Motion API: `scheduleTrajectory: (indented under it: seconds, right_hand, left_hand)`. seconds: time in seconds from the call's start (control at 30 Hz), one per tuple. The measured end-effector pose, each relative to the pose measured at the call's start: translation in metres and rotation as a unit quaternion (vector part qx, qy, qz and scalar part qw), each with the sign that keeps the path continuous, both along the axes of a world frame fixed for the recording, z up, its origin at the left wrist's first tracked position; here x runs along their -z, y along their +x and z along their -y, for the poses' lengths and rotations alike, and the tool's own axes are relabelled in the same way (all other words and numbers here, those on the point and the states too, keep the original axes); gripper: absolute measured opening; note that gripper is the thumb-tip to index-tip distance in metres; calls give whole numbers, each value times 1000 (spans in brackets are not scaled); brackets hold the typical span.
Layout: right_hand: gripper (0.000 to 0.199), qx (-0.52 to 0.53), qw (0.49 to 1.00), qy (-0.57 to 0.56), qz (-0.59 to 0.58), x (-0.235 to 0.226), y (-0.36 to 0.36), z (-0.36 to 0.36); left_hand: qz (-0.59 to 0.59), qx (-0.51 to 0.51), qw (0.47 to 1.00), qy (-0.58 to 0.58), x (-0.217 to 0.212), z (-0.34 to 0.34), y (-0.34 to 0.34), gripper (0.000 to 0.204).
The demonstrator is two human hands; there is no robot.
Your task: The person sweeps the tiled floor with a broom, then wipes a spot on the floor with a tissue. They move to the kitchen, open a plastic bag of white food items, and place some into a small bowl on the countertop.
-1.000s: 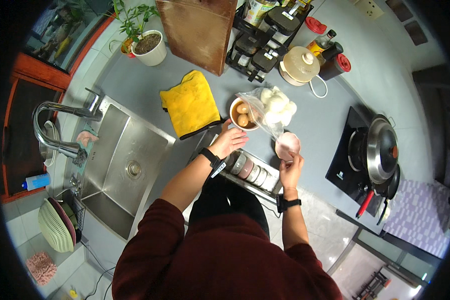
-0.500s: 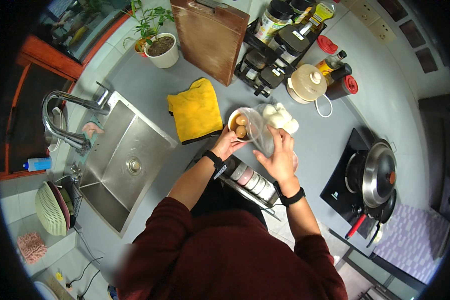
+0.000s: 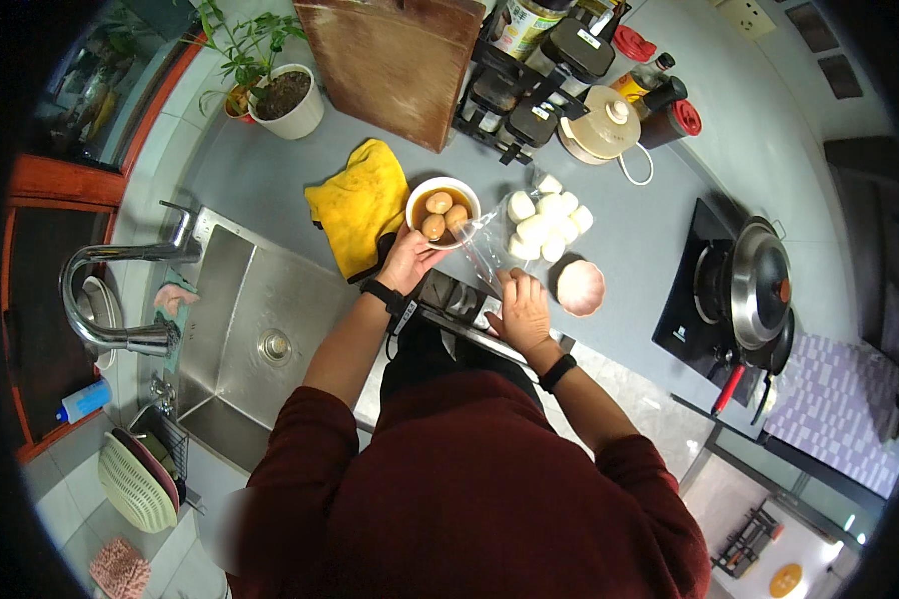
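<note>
A white bowl (image 3: 448, 182) holds several brown eggs (image 3: 434, 227) in brown liquid. My left hand (image 3: 410, 262) is closed on the bowl's near rim. At the bowl's right lies crumpled clear plastic film (image 3: 481, 252), its near end pinched in the fingers of my right hand (image 3: 522, 309). Several white rounded pieces (image 3: 547, 226) lie just beyond the film, with clear plastic around them; their kind is unclear. To the right of my right hand stands a pink scalloped bowl (image 3: 580, 289).
A yellow cloth (image 3: 360, 205) lies left of the bowl, near the steel sink (image 3: 280, 270). An open drawer (image 3: 459, 299) sits under my hands. A lidded pan (image 3: 759, 275) stands on the black hob (image 3: 687, 299). A spice rack (image 3: 514, 110) and cutting board (image 3: 390, 65) stand behind.
The film has come off the bowl top toward the right, uncovering the eggs. My right hand has moved nearer to me, and the pink bowl has come into fuller view.
</note>
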State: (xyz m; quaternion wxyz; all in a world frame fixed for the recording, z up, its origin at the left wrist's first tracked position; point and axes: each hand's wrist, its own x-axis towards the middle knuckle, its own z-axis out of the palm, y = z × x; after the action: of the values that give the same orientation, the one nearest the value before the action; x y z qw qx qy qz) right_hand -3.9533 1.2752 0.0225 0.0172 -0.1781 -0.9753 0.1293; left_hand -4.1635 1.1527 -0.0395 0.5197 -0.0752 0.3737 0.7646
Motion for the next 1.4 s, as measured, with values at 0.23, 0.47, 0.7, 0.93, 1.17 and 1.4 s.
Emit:
scheduleTrajectory:
  seconds: [0.23,0.47,0.7,0.93,1.17,1.4]
  right_hand:
    - [42,50,996,70,-1,16,-12,-9]
    - [28,67,991,-21,-113,-18,-12,-36]
    - [12,180,957,-112,-198,-96,-25,-90]
    - [14,148,927,-299,-172,-145,-32,-126]
    - [15,184,877,-431,-105,-117,-24,-125]
    - [24,79,951,-141,-264,-146,-12,-90]
  left_hand:
    - [-17,-17,1000,-15,1,18,-33,48]
    - [-10,-58,998,-23,10,33,-62,44]
    - [-60,-71,996,-16,-10,48,-58,52]
    - [-318,44,933,-161,-55,59,-5,70]
    - [-596,194,777,-55,-56,-26,23,117]
    - [-508,216,834,-20,-21,-53,34,95]
